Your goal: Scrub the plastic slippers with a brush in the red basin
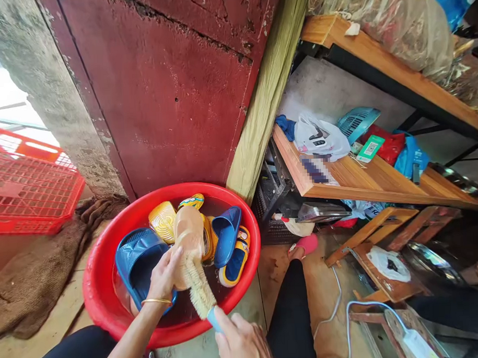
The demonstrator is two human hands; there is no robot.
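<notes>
My left hand (166, 275) grips a beige slipper (189, 225), holding it tilted over a red basin (94, 278). In my right hand (242, 341) is the blue handle of a scrubbing brush (199, 287), whose pale bristles lie against the near part of the slipper. Dark water stands in the basin around more footwear. A large blue slipper (137, 250) is beside my left wrist, and another blue slipper (227, 237) leans at the right. Near it rests a yellow-and-blue slipper (237, 260); a yellow slipper (163, 222) sits toward the back.
Behind the basin are a dark red door (173, 97) and a wooden post (264, 115). Shelving (368, 179) on the right holds bags and a small fan (357, 123). A wooden chair (377, 247) and a power strip (419, 345) with its cable stand below. A red crate (31, 191) is left.
</notes>
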